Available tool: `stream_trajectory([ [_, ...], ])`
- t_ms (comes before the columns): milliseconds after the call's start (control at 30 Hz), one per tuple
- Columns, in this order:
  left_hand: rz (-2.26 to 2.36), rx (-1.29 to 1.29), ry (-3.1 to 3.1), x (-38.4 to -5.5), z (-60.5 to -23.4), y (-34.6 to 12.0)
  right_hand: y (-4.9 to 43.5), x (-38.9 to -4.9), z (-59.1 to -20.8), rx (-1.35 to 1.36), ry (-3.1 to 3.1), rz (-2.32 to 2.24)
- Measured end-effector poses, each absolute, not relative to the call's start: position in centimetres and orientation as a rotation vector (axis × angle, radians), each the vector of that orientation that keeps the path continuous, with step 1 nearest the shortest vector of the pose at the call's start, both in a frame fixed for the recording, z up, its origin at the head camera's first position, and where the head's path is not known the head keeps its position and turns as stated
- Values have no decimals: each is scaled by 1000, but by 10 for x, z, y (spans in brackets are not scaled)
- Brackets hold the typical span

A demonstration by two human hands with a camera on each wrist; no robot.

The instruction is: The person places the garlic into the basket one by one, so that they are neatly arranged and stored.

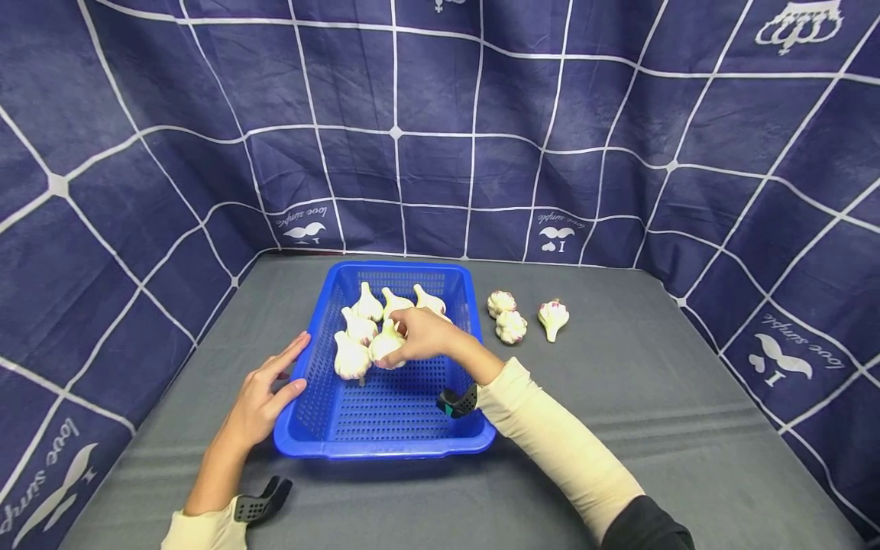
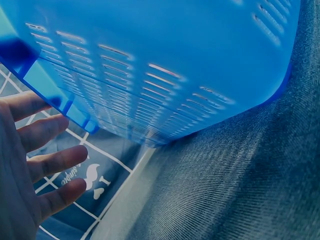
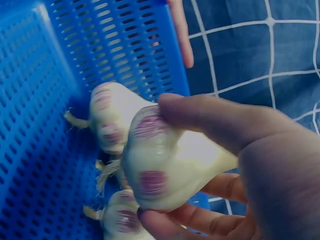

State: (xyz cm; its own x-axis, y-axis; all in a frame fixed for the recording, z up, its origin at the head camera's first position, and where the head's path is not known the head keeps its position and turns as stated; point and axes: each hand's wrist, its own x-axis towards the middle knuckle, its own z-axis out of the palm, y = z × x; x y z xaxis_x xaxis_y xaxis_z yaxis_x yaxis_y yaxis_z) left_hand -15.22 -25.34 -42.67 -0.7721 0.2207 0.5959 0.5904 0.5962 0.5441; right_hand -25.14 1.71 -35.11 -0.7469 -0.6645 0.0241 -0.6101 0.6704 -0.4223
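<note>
A blue plastic basket point(image 1: 385, 447) with slotted walls holds several white garlic bulbs, grouped in its far and left parts. Over the basket my right hand point(image 1: 428, 334) grips a garlic bulb point(image 3: 155, 155) between thumb and fingers, its purple-streaked base toward the camera in the right wrist view. Beside the held one in the basket lies another garlic bulb point(image 1: 352, 357). My left hand point(image 1: 257, 401) rests at the basket's left rim, fingers spread and fairly straight. In the left wrist view its fingers point(image 2: 60, 157) reach past the basket's outer wall.
To the right of the basket, two garlic bulbs point(image 1: 511, 327) lie touching on the grey cloth point(image 1: 619, 367), with a single garlic bulb point(image 1: 553, 318) farther right. A blue curtain point(image 1: 440, 176) with white lines stands behind and at both sides.
</note>
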Motion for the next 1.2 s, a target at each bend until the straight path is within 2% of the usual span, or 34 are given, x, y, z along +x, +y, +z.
stream_trajectory([
  [733, -1041, -634, -2361, -151, -429, -254, 8, -253, -376, -1012, 2722, -338],
  [1200, -1042, -637, -2364, -153, -428, -253, 12, -251, -373, -940, 2664, -572],
])
